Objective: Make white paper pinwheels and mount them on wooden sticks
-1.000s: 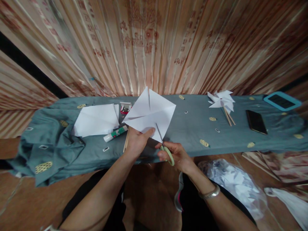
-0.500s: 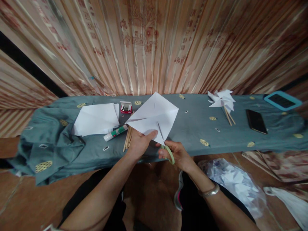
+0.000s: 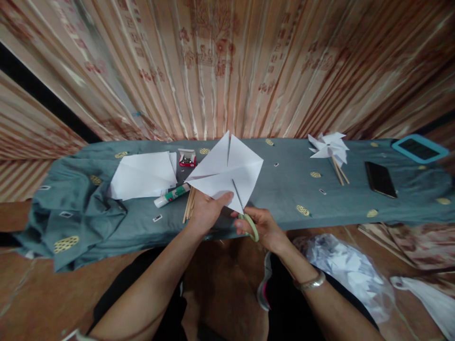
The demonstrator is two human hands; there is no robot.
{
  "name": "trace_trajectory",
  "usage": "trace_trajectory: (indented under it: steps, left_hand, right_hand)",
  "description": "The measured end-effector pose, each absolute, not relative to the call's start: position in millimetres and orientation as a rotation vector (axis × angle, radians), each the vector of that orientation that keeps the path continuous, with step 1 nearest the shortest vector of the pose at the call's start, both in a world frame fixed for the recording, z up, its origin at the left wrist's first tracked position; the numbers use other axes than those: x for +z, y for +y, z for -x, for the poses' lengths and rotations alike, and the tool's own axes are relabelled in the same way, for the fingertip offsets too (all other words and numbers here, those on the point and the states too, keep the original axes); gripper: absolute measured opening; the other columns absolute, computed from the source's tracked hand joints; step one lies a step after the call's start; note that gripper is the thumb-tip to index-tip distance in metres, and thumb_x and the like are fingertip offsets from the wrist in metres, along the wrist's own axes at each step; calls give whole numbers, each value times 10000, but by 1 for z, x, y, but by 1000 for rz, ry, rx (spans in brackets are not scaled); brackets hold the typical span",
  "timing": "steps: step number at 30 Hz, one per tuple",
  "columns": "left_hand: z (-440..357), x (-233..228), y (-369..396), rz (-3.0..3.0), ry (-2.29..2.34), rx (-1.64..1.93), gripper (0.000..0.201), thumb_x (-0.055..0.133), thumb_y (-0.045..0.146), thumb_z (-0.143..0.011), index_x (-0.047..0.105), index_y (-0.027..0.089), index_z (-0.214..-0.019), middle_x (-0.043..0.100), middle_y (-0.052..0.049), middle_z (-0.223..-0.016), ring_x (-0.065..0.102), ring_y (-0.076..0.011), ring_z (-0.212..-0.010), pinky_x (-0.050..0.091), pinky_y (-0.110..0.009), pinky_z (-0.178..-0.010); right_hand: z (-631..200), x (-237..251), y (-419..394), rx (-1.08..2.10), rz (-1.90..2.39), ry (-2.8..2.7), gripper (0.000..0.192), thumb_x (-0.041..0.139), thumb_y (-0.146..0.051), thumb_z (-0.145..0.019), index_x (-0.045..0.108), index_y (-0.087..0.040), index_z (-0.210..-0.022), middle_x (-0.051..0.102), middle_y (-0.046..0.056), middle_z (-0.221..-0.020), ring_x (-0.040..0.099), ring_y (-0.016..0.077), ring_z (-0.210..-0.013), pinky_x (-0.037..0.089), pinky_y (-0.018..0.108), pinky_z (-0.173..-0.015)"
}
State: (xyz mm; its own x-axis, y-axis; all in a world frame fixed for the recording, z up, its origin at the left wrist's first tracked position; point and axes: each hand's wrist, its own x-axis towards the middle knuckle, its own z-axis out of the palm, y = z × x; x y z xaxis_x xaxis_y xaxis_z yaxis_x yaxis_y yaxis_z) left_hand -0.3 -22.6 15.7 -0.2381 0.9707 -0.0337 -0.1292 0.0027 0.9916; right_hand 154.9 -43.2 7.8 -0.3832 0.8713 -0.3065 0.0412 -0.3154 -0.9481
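One sheet, scissors, glue stick with illegible label

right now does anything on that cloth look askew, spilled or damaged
The grey-green cloth looks askew: bunched into folds at the left end, flatter elsewhere. The held white paper has slits, but with green-handled scissors at it, these look deliberate. No spill stands out.
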Motion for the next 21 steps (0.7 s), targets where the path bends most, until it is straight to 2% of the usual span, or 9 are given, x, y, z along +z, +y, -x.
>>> trace_trajectory:
  steps: [9, 14, 18, 21]
  left_hand:
    - [0, 14, -24, -973, 1294, 1412, 356, 753, 267, -589, 681, 143, -914, 732, -75, -935, 670, -211, -820, 522, -347, -815]
    - [-1, 16, -24, -949, 1255, 1421, 375, 757, 275, -579, 674, 140, -919, 729, -70, -922, 663, -205, -809, 523, -340, -807]
    - [-1, 18, -25, -955, 1246, 1411, 355, 756, 259, -579, 657, 142, -899, 714, -50, -872, 648, -194, -782, 516, -341, -803]
    - [-1, 19, -26, -967, 1247, 1396, 345, 758, 253, -574, 651, 147, -884, 707, -40, -849, 646, -197, -780, 515, -347, -806]
  right_hand:
    - [-156, 6, -44, 1760, 1173, -1342, 459, 838, -539, -577, 673, -157, -772, 610, -21, -581, 513, 90, -530, 382, 221, -509]
    - [-157, 11, -44, 1783, 1127, -1356, 508, 836, -554, -581, 630, -173, -846, 609, -28, -609, 521, 96, -549, 402, 226, -533]
    - [-160, 15, -44, 1787, 1093, -1427, 504, 742, -643, -664, 590, -173, -767, 632, 2, -614, 529, 106, -562, 401, 235, -541]
    - [-161, 14, -44, 1790, 1103, -1418, 492, 731, -637, -680, 587, -173, -759, 635, 5, -596, 531, 110, -556, 398, 237, -536]
